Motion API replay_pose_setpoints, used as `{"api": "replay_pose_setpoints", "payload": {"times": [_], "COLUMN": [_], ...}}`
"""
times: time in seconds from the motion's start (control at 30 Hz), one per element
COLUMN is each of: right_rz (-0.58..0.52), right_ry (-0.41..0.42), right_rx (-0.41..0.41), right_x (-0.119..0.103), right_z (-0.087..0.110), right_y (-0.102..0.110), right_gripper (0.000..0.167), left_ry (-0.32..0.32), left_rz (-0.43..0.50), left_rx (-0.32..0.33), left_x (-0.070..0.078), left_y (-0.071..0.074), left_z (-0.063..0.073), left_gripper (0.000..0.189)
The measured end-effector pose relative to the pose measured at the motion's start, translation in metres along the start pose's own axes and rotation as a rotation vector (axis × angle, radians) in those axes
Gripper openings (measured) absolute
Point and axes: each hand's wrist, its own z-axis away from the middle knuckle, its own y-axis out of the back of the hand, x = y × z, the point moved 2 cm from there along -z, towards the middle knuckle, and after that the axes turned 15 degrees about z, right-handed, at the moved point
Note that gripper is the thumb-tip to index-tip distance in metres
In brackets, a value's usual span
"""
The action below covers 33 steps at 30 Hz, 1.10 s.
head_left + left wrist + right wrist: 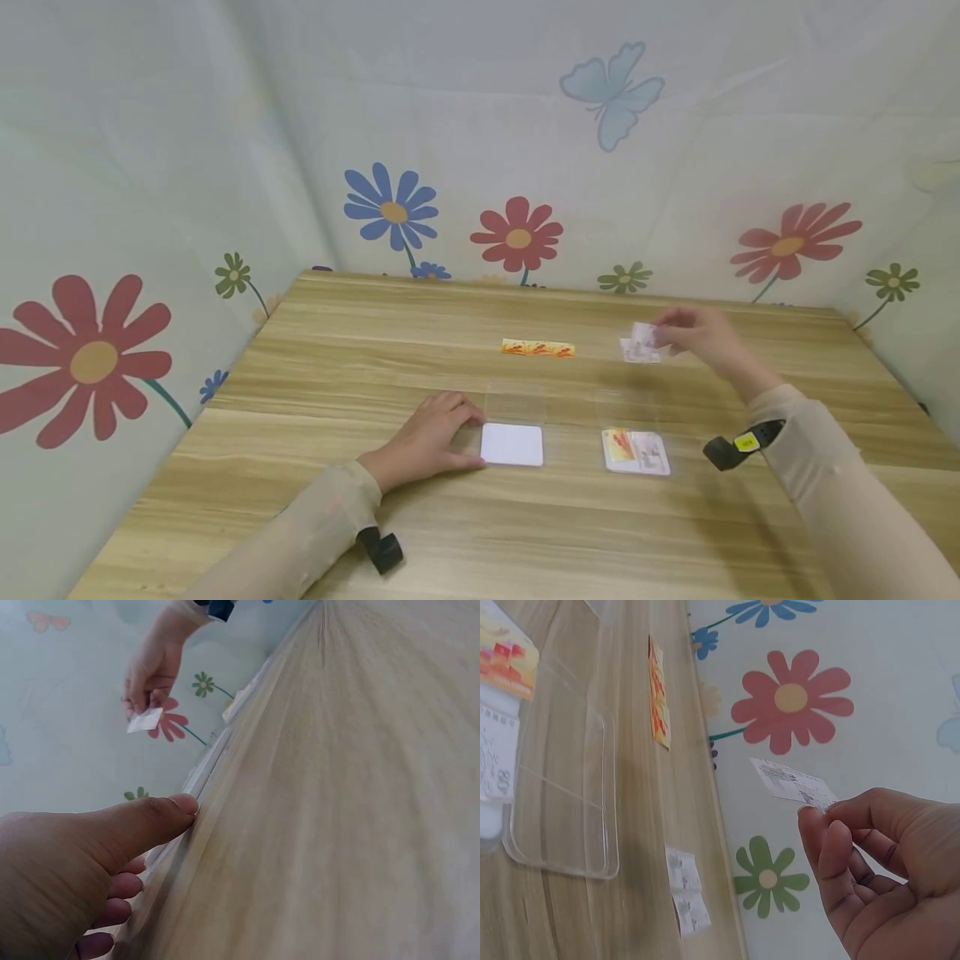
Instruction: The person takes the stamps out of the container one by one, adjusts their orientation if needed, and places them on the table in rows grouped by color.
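My right hand (701,340) pinches a small pale-purple stamp (791,782) between thumb and fingertips, raised above the table. Just below it, other pale stamps (686,889) lie on the wood. My left hand (426,437) rests at the left side of a clear plastic case with a white insert (512,444), its thumb touching the case edge in the left wrist view. This case's transparent lid (516,403) lies folded back. To the right, a second case (636,467) holds an orange stamp (620,445) and a pale stamp (651,451), its clear lid (562,780) also folded back.
A strip of orange stamps (537,348) lies at the back middle of the wooden table (300,358). A white cloth with printed flowers (517,235) hangs behind the table and along its sides.
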Motion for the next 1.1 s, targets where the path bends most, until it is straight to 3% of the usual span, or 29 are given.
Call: {"api": "replay_pose_setpoints", "payload": {"times": [0.17,0.47,0.77,1.1], "right_rz": [0.034,-0.013,0.036,0.026], "right_ry": [-0.024,-0.029,-0.056,-0.038], "right_rx": [-0.003,0.019,0.024,0.030], "right_x": [0.009,0.030,0.042,0.062], "right_z": [-0.005,-0.011,-0.012,-0.018], "right_y": [0.003,0.006,0.005,0.006], "right_gripper": [0.034,0.037,0.038,0.037], "left_ry": [-0.002,-0.007,-0.016,-0.009], "left_rz": [-0.006,-0.017,-0.018,-0.013], "left_rx": [0.004,0.008,0.018,0.004], "left_x": [0.000,0.000,-0.002,0.001], "left_y": [-0.001,-0.002,-0.003,-0.002], "left_z": [0.001,0.001,0.002,0.002], "left_gripper": [0.050,0.050,0.050,0.050]}}
